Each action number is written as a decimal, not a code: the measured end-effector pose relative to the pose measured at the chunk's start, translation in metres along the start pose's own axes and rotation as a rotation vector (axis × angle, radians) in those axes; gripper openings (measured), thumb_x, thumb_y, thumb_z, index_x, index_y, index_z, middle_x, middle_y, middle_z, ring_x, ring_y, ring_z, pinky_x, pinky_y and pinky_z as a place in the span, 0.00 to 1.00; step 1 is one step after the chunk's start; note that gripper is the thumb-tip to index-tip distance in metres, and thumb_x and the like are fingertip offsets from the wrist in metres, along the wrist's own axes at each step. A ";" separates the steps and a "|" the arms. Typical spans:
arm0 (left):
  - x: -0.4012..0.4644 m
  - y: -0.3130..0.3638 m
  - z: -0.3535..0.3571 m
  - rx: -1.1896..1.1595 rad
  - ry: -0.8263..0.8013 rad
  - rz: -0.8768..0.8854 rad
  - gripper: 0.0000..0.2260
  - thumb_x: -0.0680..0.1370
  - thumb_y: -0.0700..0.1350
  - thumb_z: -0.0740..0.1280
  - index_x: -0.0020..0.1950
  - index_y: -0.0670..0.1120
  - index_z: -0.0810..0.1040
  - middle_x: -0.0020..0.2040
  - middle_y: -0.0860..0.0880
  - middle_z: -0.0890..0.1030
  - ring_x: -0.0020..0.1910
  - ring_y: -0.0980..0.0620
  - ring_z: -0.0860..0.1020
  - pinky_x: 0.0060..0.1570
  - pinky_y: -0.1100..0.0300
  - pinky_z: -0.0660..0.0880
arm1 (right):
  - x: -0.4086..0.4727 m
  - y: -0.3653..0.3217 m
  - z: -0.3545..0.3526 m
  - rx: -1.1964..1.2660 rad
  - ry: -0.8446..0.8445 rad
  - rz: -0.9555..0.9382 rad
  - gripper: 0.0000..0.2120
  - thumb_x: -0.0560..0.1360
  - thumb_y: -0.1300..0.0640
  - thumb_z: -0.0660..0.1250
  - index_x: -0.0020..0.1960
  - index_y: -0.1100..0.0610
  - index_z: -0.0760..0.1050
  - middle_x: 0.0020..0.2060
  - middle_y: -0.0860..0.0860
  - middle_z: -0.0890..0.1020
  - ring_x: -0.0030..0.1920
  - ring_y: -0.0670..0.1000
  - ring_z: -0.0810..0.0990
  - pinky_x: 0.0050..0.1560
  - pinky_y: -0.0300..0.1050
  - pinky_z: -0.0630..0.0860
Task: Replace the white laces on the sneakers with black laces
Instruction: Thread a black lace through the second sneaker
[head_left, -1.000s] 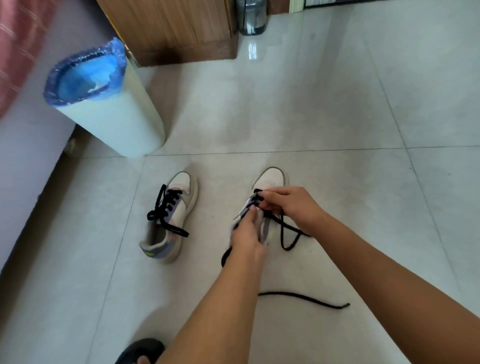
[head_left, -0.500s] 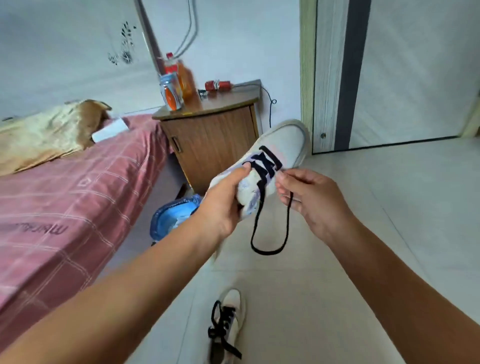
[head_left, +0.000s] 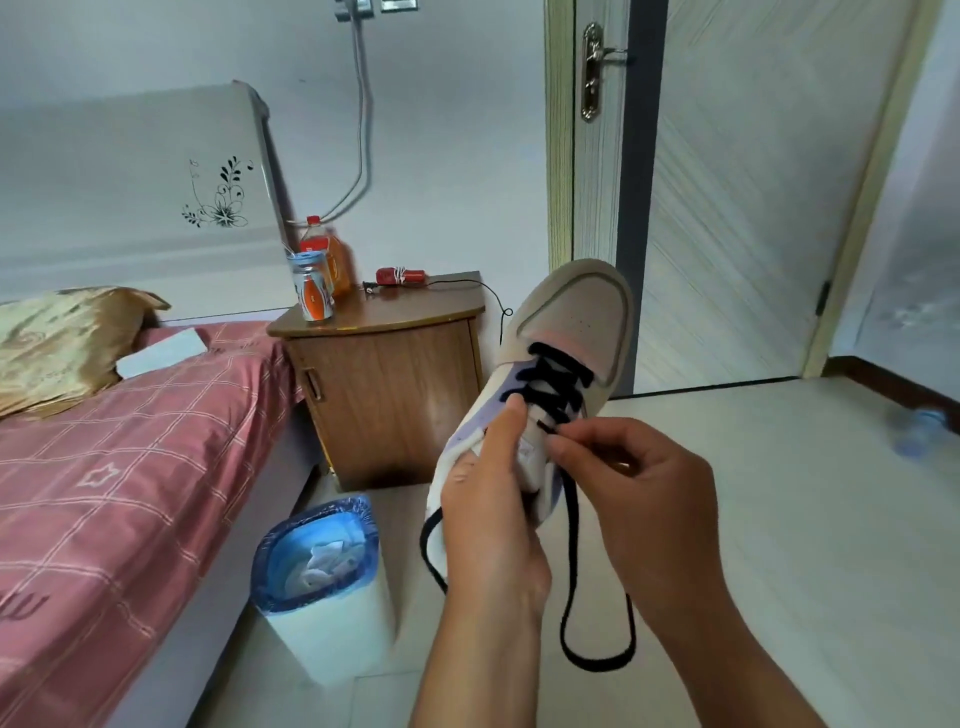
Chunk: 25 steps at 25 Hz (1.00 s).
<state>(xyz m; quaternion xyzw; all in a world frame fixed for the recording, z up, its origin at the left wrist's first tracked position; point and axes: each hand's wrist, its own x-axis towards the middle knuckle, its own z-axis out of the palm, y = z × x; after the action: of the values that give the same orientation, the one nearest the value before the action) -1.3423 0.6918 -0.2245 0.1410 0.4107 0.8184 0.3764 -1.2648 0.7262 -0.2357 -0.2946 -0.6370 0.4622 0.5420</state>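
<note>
At centre frame the left hand (head_left: 488, 499) grips a sneaker (head_left: 561, 374) by its heel end, holding it up with the toe pointing toward the top of the frame. The right hand (head_left: 639, 499) pinches the black lace (head_left: 571, 525) just beside the eyelets, and the lace's slack hangs in a loop below. A bin (head_left: 322, 613) stands at lower left.

Head-worn view; forward, close over hands
</note>
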 end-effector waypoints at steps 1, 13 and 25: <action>-0.001 0.001 -0.001 -0.017 0.009 -0.014 0.06 0.75 0.44 0.68 0.48 0.47 0.83 0.49 0.42 0.84 0.53 0.45 0.82 0.57 0.50 0.75 | -0.001 -0.001 0.000 -0.017 0.004 -0.016 0.09 0.69 0.61 0.74 0.38 0.47 0.80 0.32 0.37 0.82 0.36 0.36 0.81 0.35 0.24 0.71; -0.007 0.006 -0.006 0.155 -0.023 0.071 0.14 0.76 0.44 0.67 0.33 0.57 0.84 0.38 0.51 0.85 0.39 0.56 0.82 0.45 0.60 0.77 | -0.006 0.005 0.014 -0.119 0.146 -0.097 0.06 0.73 0.59 0.71 0.40 0.48 0.79 0.36 0.41 0.82 0.42 0.35 0.78 0.37 0.21 0.68; -0.007 -0.001 0.005 0.142 -0.090 -0.031 0.04 0.76 0.44 0.68 0.42 0.48 0.81 0.37 0.50 0.85 0.39 0.54 0.83 0.36 0.64 0.80 | 0.032 -0.009 -0.040 -0.695 -0.116 -0.520 0.08 0.70 0.48 0.71 0.45 0.41 0.73 0.44 0.30 0.75 0.52 0.36 0.68 0.54 0.25 0.61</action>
<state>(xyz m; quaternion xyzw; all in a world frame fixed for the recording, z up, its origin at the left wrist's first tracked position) -1.3349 0.6900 -0.2213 0.1976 0.4525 0.7742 0.3960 -1.2330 0.7618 -0.2144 -0.2627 -0.8371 0.0845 0.4723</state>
